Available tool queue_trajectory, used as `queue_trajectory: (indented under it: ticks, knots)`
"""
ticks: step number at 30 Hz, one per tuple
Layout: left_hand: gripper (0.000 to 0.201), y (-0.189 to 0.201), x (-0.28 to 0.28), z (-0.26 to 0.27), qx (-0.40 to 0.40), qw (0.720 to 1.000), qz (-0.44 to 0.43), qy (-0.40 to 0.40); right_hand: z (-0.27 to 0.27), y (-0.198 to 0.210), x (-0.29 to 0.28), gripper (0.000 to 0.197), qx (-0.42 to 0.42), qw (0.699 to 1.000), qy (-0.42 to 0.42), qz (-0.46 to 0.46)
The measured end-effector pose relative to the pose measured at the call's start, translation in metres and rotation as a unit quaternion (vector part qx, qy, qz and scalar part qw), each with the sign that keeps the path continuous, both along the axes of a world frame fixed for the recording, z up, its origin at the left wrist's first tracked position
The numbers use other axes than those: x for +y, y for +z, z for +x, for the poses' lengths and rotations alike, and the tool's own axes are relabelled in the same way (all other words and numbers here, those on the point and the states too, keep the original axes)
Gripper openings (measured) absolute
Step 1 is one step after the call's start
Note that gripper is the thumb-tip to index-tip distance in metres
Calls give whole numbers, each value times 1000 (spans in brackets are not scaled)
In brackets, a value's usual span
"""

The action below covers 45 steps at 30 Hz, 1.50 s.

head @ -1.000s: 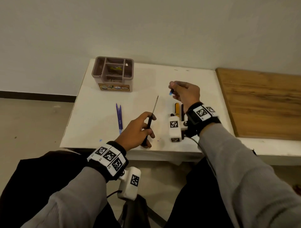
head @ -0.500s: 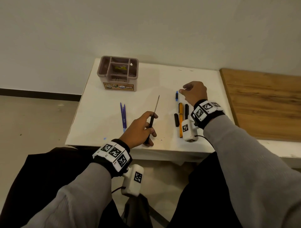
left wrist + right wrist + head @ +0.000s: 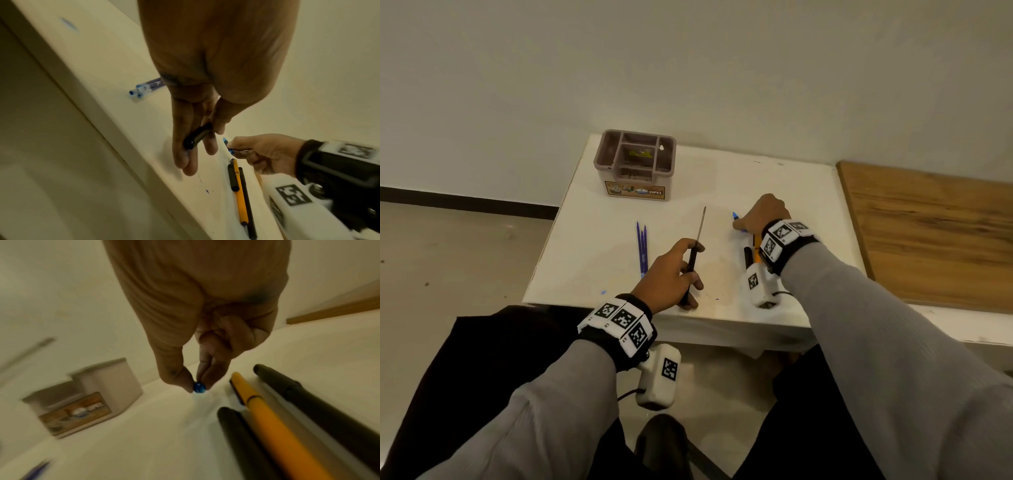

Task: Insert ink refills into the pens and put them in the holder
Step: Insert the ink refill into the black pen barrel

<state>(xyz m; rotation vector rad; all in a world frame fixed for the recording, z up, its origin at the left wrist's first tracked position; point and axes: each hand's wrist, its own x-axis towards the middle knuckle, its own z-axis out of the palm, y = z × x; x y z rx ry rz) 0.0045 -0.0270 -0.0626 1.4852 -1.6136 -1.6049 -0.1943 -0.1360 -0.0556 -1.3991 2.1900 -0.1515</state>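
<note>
My left hand (image 3: pixel 688 270) grips a black pen barrel (image 3: pixel 692 258) near the table's front edge. A thin refill (image 3: pixel 701 224) sticks out of the barrel toward the far side. In the left wrist view the barrel's end (image 3: pixel 197 136) lies across the fingers (image 3: pixel 180 155). My right hand (image 3: pixel 739 224) is down at the table, thumb and fingertips pinching a small blue piece (image 3: pixel 735 216) (image 3: pixel 199 387). Just right of it lie a yellow pen (image 3: pixel 277 426) and two black pen parts (image 3: pixel 329 402) (image 3: pixel 242 434). The brown compartment holder (image 3: pixel 635 164) stands at the far left.
Several blue refills (image 3: pixel 642 246) lie side by side left of my left hand. A wooden board (image 3: pixel 935 236) adjoins the white table (image 3: pixel 774 178) on the right. Small ink marks (image 3: pixel 717 298) dot the table's front edge.
My right hand has come down from mid-air to the table beside the pens, still pinching the blue piece. The left hand keeps its grip on the black pen.
</note>
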Motion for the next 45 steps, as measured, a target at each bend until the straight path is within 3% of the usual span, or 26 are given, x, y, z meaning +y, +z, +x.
queue_trajectory:
  ticks: [7, 11, 14, 17, 20, 23, 26, 28, 31, 33, 35, 37, 40, 45]
  knots:
    - [39, -1, 0, -6, -5, 1000, 12, -16, 4, -17, 59, 24, -14, 997, 75, 6]
    - [39, -2, 3, -16, -3, 1000, 14, -23, 2, -25, 64, 17, -35, 997, 57, -36]
    - [40, -4, 3, -20, -2, 999, 13, -33, 7, -15, 69, 10, -152, 979, 22, -138]
    - [40, -5, 2, -22, 0, 999, 8, -38, 18, -3, 77, 18, -297, 947, 6, -121]
    - [41, -6, 1, -22, 4, 999, 3, -38, 21, 1, 74, 21, -338, 937, -10, -84]
    - [42, -10, 1, -21, 16, 999, 14, -37, 3, 23, 44, 23, -381, 908, -102, -142]
    - [42, -14, 1, -19, 18, 999, 30, -35, -27, 39, -8, 27, -345, 910, -149, -176]
    - [41, -15, -1, -19, 20, 998, 42, -34, -41, 36, -45, 33, -259, 942, -150, -149]
    - [35, -16, -3, -18, 30, 998, 53, -30, -54, 16, -78, 36, -109, 984, -117, -74]
    - [30, -18, -5, -18, 33, 997, 58, -28, -56, 1, -84, 39, -54, 992, -100, -51]
    - [27, -19, -6, -17, 37, 997, 64, -26, -57, -11, -86, 56, -15, 994, -99, -48]
    - [25, -19, -8, -17, 38, 997, 61, -27, -52, -16, -84, 65, -6, 994, -100, -47]
    - [23, -14, -11, -15, 38, 998, 43, -18, -50, -17, -83, 63, -39, 994, -88, -59]
    - [18, 0, -14, 0, 58, 996, 16, 63, 5, 1, -39, 20, -167, 978, -1, -125]
